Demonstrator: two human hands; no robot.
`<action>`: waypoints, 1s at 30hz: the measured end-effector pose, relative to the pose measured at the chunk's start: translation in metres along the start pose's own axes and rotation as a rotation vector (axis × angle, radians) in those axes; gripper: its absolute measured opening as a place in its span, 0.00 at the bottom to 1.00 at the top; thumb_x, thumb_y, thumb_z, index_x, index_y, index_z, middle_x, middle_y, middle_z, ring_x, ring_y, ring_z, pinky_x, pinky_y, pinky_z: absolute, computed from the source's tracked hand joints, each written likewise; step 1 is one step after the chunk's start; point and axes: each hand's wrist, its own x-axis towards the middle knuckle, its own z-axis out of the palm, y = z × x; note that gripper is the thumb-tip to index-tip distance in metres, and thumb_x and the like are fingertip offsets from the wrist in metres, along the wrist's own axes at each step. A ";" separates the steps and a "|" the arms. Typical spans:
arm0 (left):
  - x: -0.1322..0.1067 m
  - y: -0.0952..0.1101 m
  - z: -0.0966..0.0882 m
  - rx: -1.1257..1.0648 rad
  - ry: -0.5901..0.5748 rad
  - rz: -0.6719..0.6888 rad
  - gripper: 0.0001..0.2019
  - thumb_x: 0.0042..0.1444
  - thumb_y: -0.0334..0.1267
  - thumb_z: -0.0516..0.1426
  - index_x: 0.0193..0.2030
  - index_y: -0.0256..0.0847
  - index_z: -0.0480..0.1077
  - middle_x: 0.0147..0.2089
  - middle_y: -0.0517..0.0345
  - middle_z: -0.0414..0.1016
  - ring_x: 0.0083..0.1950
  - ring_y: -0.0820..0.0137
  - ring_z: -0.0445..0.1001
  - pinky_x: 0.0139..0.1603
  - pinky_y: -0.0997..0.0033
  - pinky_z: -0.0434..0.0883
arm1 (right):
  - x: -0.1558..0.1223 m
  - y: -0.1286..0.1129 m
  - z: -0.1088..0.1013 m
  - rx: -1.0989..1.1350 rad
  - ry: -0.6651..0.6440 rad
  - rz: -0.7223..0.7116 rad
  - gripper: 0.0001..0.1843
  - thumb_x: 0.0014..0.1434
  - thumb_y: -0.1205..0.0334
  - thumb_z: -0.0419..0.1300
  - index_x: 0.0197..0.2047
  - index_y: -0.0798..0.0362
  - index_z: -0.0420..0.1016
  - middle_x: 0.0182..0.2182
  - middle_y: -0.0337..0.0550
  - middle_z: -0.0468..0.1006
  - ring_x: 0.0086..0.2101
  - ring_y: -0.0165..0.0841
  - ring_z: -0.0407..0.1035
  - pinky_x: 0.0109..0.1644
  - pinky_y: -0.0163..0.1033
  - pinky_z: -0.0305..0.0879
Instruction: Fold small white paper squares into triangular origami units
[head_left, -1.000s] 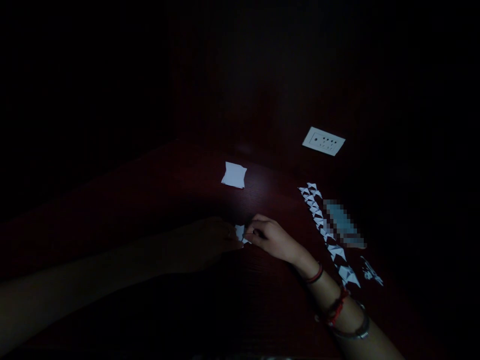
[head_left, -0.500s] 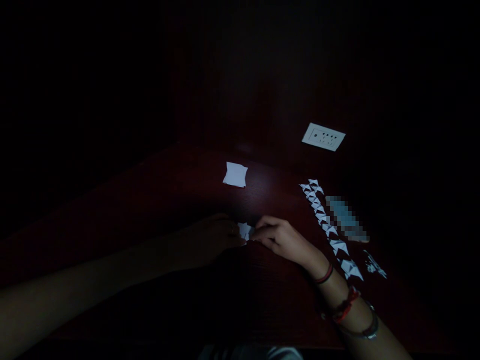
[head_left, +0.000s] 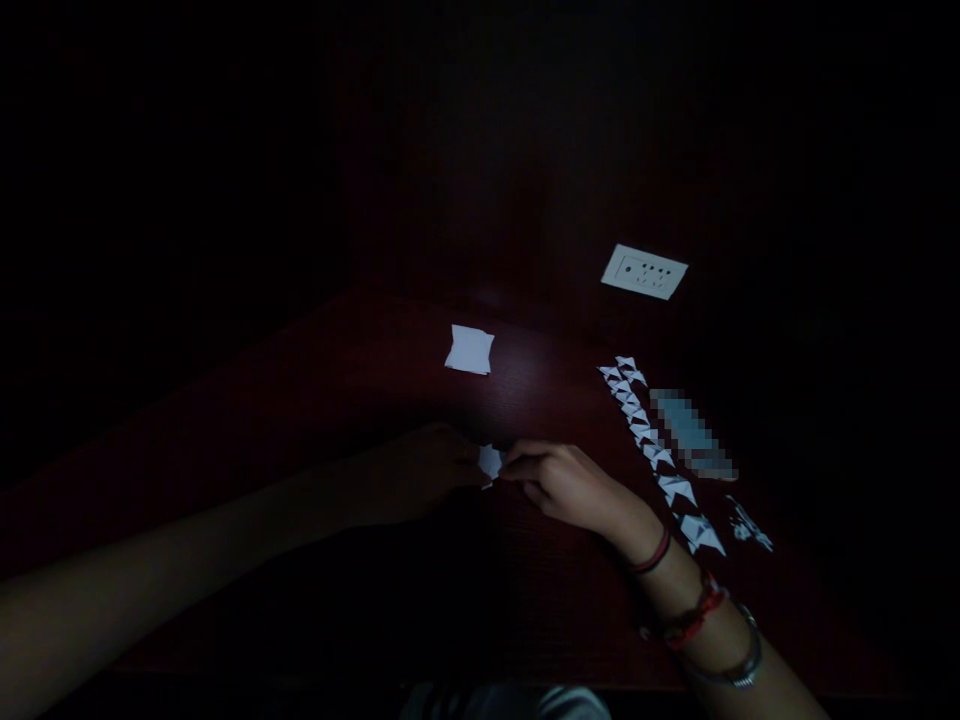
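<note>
The scene is very dark. A small white folded paper piece point(head_left: 490, 462) lies between both my hands on a dark red table point(head_left: 337, 380). My right hand point(head_left: 566, 485) is closed, its fingertips pinching the piece's right side. Mostly in shadow, my left hand point(head_left: 420, 470) is closed too and presses against the piece's left side. Red thread bands and a bracelet circle my right wrist.
A white square paper point(head_left: 470, 350) lies farther back on the table. A row of several small folded paper triangles point(head_left: 660, 460) runs along the right, beside a blurred bluish object point(head_left: 690, 435). A white wall socket point(head_left: 643, 272) sits behind. Another small white paper shape point(head_left: 750, 527) lies at far right.
Both hands have stayed on the small paper piece, working it slightly; the right fingers shifted a little toward the back. The view has drifted slightly.
</note>
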 end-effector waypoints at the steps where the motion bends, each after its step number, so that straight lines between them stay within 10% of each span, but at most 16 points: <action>1: 0.001 -0.001 0.000 0.004 -0.007 0.004 0.17 0.53 0.26 0.52 0.48 0.46 0.67 0.46 0.57 0.70 0.46 0.66 0.67 0.49 0.64 0.59 | 0.000 0.000 0.000 0.002 0.001 0.006 0.21 0.54 0.74 0.50 0.48 0.48 0.71 0.44 0.40 0.70 0.41 0.29 0.67 0.46 0.33 0.63; 30: 0.000 -0.019 -0.005 -0.080 -0.129 0.088 0.20 0.50 0.24 0.51 0.48 0.48 0.65 0.51 0.58 0.67 0.47 0.65 0.68 0.45 0.68 0.62 | 0.007 -0.002 -0.002 0.004 -0.050 -0.128 0.18 0.55 0.74 0.49 0.45 0.51 0.72 0.44 0.40 0.72 0.40 0.28 0.68 0.44 0.31 0.63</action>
